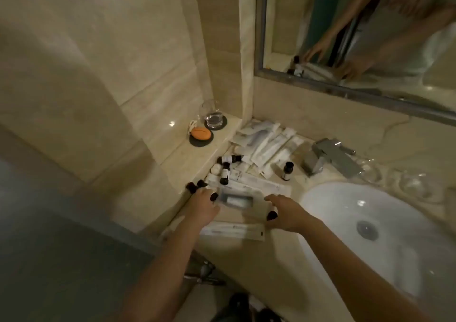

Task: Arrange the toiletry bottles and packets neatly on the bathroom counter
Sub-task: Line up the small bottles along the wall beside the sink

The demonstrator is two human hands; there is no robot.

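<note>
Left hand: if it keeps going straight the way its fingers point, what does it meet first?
Probably the windowed box; the left hand already lies along its left edge. Beyond that, the lying bottle. Depth is hard to judge.

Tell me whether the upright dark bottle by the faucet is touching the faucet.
Apart. The head view shows the bottle standing alone, with bare counter plainly visible between it and the faucet base.

We see small dark-capped bottles lying jumbled beside white packets scattered across the beige counter.
</note>
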